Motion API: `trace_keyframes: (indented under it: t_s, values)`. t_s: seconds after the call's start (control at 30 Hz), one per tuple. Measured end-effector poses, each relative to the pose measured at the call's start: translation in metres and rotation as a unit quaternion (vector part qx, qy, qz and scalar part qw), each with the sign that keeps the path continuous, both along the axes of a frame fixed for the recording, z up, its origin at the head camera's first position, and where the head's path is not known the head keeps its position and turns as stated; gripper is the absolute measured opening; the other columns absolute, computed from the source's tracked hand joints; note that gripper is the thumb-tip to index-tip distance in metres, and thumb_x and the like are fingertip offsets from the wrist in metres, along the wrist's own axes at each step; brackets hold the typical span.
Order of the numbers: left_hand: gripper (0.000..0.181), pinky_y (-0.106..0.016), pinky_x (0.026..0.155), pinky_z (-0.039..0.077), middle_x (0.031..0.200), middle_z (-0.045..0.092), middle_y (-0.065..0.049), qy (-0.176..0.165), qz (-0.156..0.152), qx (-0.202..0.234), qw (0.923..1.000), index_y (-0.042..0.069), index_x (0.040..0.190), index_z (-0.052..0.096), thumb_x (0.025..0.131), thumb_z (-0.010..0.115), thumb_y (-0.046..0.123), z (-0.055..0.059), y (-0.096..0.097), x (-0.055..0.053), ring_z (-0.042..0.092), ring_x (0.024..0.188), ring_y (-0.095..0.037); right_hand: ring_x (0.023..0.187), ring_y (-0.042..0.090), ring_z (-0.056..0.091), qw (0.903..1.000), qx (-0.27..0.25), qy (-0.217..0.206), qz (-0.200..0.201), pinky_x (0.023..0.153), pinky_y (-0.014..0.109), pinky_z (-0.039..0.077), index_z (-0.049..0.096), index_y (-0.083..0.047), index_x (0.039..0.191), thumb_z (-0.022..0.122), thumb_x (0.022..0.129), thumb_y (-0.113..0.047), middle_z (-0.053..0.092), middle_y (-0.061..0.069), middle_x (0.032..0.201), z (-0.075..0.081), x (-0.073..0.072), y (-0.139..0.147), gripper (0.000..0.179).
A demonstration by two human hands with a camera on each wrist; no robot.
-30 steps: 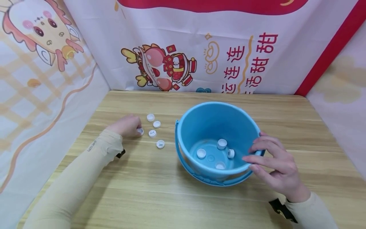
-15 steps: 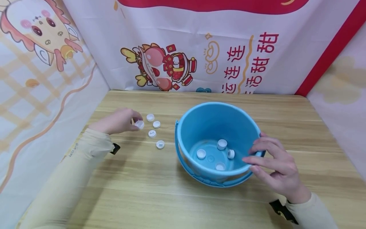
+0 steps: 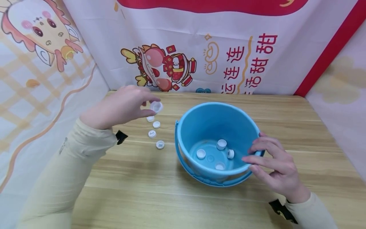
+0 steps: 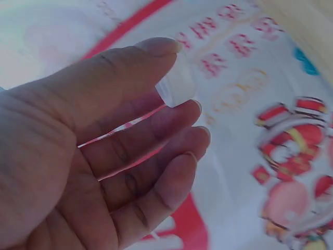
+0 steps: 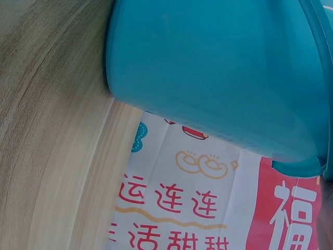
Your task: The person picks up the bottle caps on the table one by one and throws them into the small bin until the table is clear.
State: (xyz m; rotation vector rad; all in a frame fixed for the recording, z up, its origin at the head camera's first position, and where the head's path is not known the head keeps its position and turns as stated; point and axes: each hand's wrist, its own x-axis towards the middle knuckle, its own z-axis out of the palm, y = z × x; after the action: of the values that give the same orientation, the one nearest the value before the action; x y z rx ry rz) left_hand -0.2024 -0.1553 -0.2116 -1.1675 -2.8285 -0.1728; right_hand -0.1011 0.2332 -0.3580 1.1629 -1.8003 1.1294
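My left hand (image 3: 123, 106) pinches a white bottle cap (image 3: 156, 107) between thumb and fingertips, raised over the table at the back left. The left wrist view shows the same bottle cap (image 4: 178, 88) at the tips of the thumb and forefinger. At the right, my right hand (image 3: 275, 163) grips the rim of a blue bucket (image 3: 220, 119), fingers over the edge and thumb outside. Several white caps lie on the bucket's floor, one of them a cap (image 3: 221, 144) near the middle. In the right wrist view the bucket's outer wall (image 5: 218, 67) fills the upper part.
Several more white caps, such as a printed cap (image 3: 152, 134) and a front cap (image 3: 160, 144), lie in a loose line left of the bucket on the wooden table (image 3: 137, 190). The bucket's handle (image 3: 211, 182) hangs down in front. A printed cloth (image 3: 171, 38) stands behind.
My left hand has picked a cap up from the table and carried it upward, away from me and to the right. The right hand and bucket have stayed in place.
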Motion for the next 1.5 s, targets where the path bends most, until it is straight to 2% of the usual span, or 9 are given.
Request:
trace_keyframes:
  t_s: [0.1,0.23,0.5,0.67,0.87,1.03,1.2,1.5]
  values:
    - [0.035,-0.040,0.078,0.056,0.101,0.071,-0.006,0.002,-0.032,-0.009,0.9994,0.006,0.116,0.072,0.084,0.082,0.017,0.014,0.022,0.005,0.067,0.086,-0.021,0.106,0.031,0.053,1.0000,0.000,-0.002,-0.001,0.111,0.040,0.035,0.078,0.001,0.088,0.070,0.094,-0.027,0.064,0.022,0.093,-0.001,0.000,0.001,0.030]
    - [0.031,-0.037,0.083,0.055,0.102,0.070,-0.004,-0.001,-0.071,-0.031,0.9970,0.008,0.113,0.073,0.085,0.080,0.020,0.028,0.051,0.008,0.065,0.092,-0.021,0.106,0.031,0.053,1.0000,0.002,-0.004,-0.003,0.111,0.040,0.034,0.078,0.001,0.089,0.069,0.095,-0.028,0.064,0.021,0.093,-0.002,0.001,0.002,0.030]
    - [0.038,-0.033,0.086,0.054,0.108,0.070,-0.005,-0.035,-0.105,-0.073,0.9911,0.010,0.119,0.073,0.085,0.080,0.027,0.043,0.104,0.004,0.064,0.098,-0.018,0.107,0.031,0.053,1.0000,0.003,-0.003,-0.002,0.111,0.040,0.034,0.078,0.001,0.089,0.069,0.095,-0.027,0.064,0.021,0.093,-0.002,0.001,0.002,0.030]
    - [0.040,-0.031,0.086,0.055,0.112,0.071,-0.004,-0.049,-0.132,-0.093,0.9857,0.012,0.121,0.072,0.087,0.077,0.031,0.039,0.130,0.000,0.066,0.099,-0.017,0.107,0.031,0.053,0.9999,0.007,-0.008,-0.002,0.111,0.040,0.034,0.078,0.000,0.090,0.069,0.095,-0.028,0.064,0.021,0.095,-0.002,0.001,0.002,0.029]
    - [0.041,-0.031,0.088,0.054,0.114,0.070,-0.004,-0.051,-0.139,-0.132,0.9801,0.014,0.124,0.071,0.089,0.074,0.036,0.031,0.152,0.000,0.066,0.101,-0.017,0.107,0.030,0.052,0.9998,0.013,-0.011,-0.005,0.112,0.039,0.034,0.078,-0.001,0.092,0.068,0.095,-0.028,0.064,0.020,0.095,-0.001,0.001,0.002,0.029]
    - [0.043,-0.030,0.088,0.054,0.115,0.070,-0.001,-0.052,-0.152,-0.127,0.9789,0.017,0.125,0.070,0.087,0.074,0.038,0.028,0.157,0.000,0.066,0.101,-0.014,0.105,0.031,0.053,1.0000,0.008,-0.001,-0.003,0.112,0.041,0.033,0.078,0.000,0.090,0.067,0.096,-0.027,0.064,0.021,0.093,0.001,0.001,0.000,0.030]
    - [0.042,-0.026,0.086,0.054,0.114,0.071,0.002,-0.058,-0.151,-0.125,0.9789,0.020,0.125,0.071,0.087,0.074,0.039,0.025,0.160,0.000,0.066,0.098,-0.010,0.106,0.032,0.052,1.0000,0.007,-0.002,-0.002,0.112,0.042,0.033,0.078,0.000,0.090,0.065,0.097,-0.025,0.064,0.021,0.093,0.002,0.002,0.000,0.029]
    - [0.048,-0.021,0.085,0.052,0.112,0.071,0.002,-0.040,-0.153,-0.142,0.9772,0.019,0.129,0.068,0.087,0.073,0.043,0.024,0.166,0.000,0.063,0.099,-0.009,0.106,0.032,0.052,1.0000,0.006,0.000,-0.001,0.112,0.042,0.033,0.077,0.001,0.090,0.065,0.097,-0.024,0.063,0.021,0.092,0.002,0.002,0.000,0.029]
